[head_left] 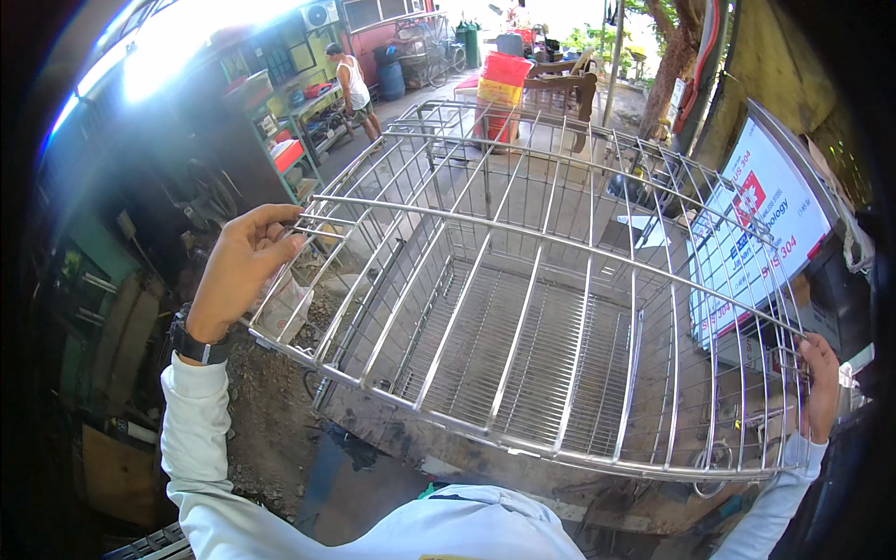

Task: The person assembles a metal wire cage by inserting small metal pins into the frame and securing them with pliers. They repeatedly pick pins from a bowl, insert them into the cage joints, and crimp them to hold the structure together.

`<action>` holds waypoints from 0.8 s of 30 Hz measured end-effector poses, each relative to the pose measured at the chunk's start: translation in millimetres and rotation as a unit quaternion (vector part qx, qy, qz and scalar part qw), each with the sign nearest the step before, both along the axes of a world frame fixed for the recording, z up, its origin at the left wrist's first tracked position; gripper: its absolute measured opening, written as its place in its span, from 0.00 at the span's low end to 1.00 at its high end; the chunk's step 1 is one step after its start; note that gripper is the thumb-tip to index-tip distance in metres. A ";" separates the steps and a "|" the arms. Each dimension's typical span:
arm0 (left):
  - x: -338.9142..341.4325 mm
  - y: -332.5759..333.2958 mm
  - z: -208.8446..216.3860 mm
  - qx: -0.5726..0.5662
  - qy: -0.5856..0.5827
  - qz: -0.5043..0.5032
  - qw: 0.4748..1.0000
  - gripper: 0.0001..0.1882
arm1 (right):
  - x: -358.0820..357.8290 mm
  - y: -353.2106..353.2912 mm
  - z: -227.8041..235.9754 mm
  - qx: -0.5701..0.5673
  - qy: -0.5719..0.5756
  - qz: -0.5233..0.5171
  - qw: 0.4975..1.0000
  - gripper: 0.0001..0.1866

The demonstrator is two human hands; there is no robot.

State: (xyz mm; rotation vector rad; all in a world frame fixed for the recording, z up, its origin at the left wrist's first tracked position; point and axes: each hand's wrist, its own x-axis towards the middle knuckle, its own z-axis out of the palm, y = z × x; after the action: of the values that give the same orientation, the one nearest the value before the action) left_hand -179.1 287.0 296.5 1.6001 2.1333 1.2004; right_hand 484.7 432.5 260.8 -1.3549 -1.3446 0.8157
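Note:
A large silver wire cage [485,429] of welded metal bars stands in front of me. A long thin metal rod [523,230] crosses its barred top from left to right. At the rod's left end, my left hand [245,266] has thumb and fingers closed, wearing a dark wristband. My right hand [820,385] is curled at the rod's right end, beside the cage's right edge; its fingertips are partly hidden. Through the bars a slatted metal grate [523,345] shows at the cage's bottom.
A white printed panel [761,215] leans at the right. Beyond the cage are a red and yellow sack [501,84] and carved wooden furniture [569,89]. Another person [354,86] stands far left by a cluttered workbench [317,103]. Gravelly ground [266,411] lies at the near left.

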 end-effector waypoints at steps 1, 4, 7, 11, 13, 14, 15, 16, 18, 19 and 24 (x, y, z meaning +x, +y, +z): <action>-1.9 -1.3 0.6 -0.015 -0.026 -0.002 1.000 0.19 | -1.3 0.1 -1.1 0.003 -0.024 -0.002 1.000 0.11; -3.7 -3.3 2.2 -0.009 -0.051 0.012 0.999 0.19 | -0.3 -6.7 -7.6 0.051 -0.135 0.022 0.989 0.12; 0.4 -1.0 2.5 0.006 -0.097 0.023 0.995 0.19 | 8.2 -8.7 -7.7 -0.007 -0.081 -0.007 0.997 0.17; 9.7 8.2 -4.7 0.024 -0.066 -0.007 0.998 0.19 | 22.2 -4.1 4.5 -0.032 -0.013 0.023 0.999 0.18; 10.0 11.7 -8.2 0.028 -0.033 -0.010 0.999 0.18 | 26.0 -2.0 15.3 -0.004 -0.074 -0.044 0.996 0.18; 8.1 13.3 -9.5 0.026 -0.021 -0.004 0.999 0.18 | 26.6 -1.4 23.0 0.006 -0.111 -0.042 0.993 0.18; 5.5 15.0 -10.3 0.042 0.008 -0.021 0.999 0.18 | 25.8 -2.4 29.0 0.010 -0.134 -0.044 0.990 0.17; 1.5 13.3 -10.2 0.029 -0.026 0.009 0.999 0.18 | 22.0 -0.8 34.2 0.009 -0.152 -0.048 0.987 0.17; -7.6 6.7 -7.4 0.036 -0.048 0.030 0.998 0.18 | 11.3 0.1 43.2 0.015 -0.146 -0.039 0.988 0.16; -12.3 2.5 -5.5 0.033 -0.052 0.029 0.998 0.18 | 5.0 -0.8 49.3 0.015 -0.145 -0.037 0.989 0.16; -29.6 -16.5 -3.0 -0.007 -0.059 0.073 0.996 0.19 | -31.9 -0.1 75.8 0.014 -0.111 -0.016 0.994 0.14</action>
State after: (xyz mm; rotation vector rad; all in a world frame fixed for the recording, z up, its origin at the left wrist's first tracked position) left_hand -208.7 270.5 293.6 1.3517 2.2078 1.2862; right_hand 452.8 432.3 336.6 -1.4735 -1.4965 0.6359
